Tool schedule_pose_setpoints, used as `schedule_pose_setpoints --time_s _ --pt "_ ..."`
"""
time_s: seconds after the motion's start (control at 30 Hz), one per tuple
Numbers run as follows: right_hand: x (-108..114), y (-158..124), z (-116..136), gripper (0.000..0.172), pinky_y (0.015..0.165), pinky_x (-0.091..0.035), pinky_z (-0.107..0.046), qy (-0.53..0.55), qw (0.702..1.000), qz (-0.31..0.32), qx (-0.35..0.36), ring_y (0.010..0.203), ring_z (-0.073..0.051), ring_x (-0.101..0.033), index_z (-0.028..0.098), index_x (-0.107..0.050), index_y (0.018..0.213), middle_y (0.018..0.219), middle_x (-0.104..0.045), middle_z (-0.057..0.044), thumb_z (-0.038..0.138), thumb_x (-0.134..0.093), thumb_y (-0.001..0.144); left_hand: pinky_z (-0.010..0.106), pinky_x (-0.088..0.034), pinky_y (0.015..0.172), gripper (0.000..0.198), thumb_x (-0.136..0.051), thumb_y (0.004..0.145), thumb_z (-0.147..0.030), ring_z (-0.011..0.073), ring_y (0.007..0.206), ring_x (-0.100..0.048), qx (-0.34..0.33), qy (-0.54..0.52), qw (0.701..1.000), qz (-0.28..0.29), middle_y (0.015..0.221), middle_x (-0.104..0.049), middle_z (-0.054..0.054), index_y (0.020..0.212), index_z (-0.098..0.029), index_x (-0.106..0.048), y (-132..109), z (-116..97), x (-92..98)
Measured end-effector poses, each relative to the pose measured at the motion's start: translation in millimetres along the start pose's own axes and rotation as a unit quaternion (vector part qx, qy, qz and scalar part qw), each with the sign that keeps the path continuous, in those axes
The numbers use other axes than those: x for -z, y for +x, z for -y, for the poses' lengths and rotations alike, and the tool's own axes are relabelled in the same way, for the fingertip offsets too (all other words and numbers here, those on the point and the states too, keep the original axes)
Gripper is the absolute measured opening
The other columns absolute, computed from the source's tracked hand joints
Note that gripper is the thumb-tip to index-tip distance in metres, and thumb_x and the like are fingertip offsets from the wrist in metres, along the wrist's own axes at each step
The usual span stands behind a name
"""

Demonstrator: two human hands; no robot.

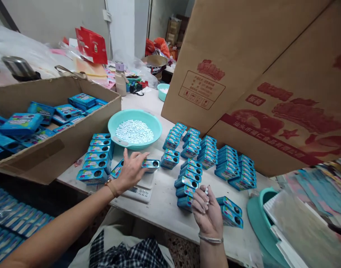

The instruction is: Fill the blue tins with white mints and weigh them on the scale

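Note:
My left hand (131, 166) reaches over the white digital scale (141, 194), its fingers at the end of a small blue tin (150, 164) with a dark round hole in its top. Another blue tin (117, 169) is partly hidden behind this hand. My right hand (206, 209) is raised, palm up, with curled fingers pinching small white tablets (206, 190); how many lie inside is hidden. Behind the scale, a turquoise basin (156, 128) holds a heap of similar white tablets (134, 131). A row of upright blue tins (188, 178) stands just beyond my right hand.
An open cardboard box (51, 154) of blue tins stands left. More tins line up beside the basin and before a tall cardboard carton (198, 89). At right sit a turquoise tub (255, 219) and plastic packaging. A bottle (120, 80) stands at the back.

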State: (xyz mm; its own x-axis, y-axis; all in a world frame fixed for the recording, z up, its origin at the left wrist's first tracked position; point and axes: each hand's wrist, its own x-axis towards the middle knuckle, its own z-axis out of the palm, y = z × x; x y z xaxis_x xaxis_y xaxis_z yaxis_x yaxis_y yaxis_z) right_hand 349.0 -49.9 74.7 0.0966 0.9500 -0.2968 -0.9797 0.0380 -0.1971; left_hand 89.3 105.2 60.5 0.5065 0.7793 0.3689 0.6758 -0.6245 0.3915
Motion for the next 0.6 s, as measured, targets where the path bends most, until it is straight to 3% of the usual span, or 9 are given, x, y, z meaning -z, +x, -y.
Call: schedule_pose_setpoints --time_s 0.07,0.13,0.23,0.4,0.6 --pt "-7.7 11.6 -9.8 0.018 0.038 -0.031 -0.015 0.002 1.000 -0.002 -0.016 0.043 -0.005 -0.039 0.019 -0.045 0.084 0.058 -0.038 0.008 0.022 -0.038 0.099 0.071 -0.009 0.110 0.065 -0.057 0.089 -0.029 0.0315 0.123 -0.049 0.024 0.001 1.000 0.015 0.123 -0.062 0.013 0.146 -0.019 -0.029 1.4 11.0 5.0" --pt "-15.7 22.5 -19.3 0.018 0.040 -0.033 -0.015 -0.003 1.000 -0.003 -0.024 0.045 -0.006 -0.040 0.019 -0.044 0.080 0.059 -0.039 0.007 0.022 -0.041 0.098 0.070 -0.013 0.110 0.082 -0.061 0.086 -0.037 0.0364 0.137 -0.034 0.037 -0.003 0.999 0.007 0.143 -0.046 0.018 0.151 -0.018 -0.014 0.3 16.3 17.8" --pt "-26.0 37.4 -31.7 0.017 0.044 -0.038 -0.015 -0.021 0.999 -0.020 -0.030 0.051 -0.006 -0.043 0.019 -0.043 0.078 0.065 -0.044 0.005 0.021 -0.047 0.094 0.061 -0.019 0.115 0.100 -0.066 0.081 -0.049 0.0380 0.146 -0.016 0.059 -0.026 0.996 -0.060 0.158 -0.019 0.018 0.153 -0.019 -0.004 -6.6 17.0 46.7" --pt "-35.9 57.4 -44.9 0.014 0.044 -0.039 -0.016 -0.040 0.996 -0.071 -0.045 0.053 -0.005 -0.043 0.019 -0.044 0.079 0.077 -0.050 0.002 0.020 -0.053 0.090 0.051 -0.029 0.117 0.088 -0.069 0.080 -0.048 0.0318 0.142 -0.032 0.144 -0.094 0.976 -0.135 0.154 -0.033 0.010 0.151 -0.025 -0.022 -26.7 19.3 81.9" --pt "-40.6 78.2 -56.0 0.013 0.046 -0.039 -0.015 -0.070 0.993 -0.086 -0.036 0.052 -0.005 -0.041 0.020 -0.047 0.082 0.066 -0.042 0.007 0.021 -0.058 0.088 0.051 -0.029 0.119 0.080 -0.066 0.082 -0.048 0.0281 0.138 -0.040 0.172 -0.130 0.969 -0.123 0.149 -0.043 -0.002 0.149 -0.036 -0.025 -33.3 29.1 89.0"
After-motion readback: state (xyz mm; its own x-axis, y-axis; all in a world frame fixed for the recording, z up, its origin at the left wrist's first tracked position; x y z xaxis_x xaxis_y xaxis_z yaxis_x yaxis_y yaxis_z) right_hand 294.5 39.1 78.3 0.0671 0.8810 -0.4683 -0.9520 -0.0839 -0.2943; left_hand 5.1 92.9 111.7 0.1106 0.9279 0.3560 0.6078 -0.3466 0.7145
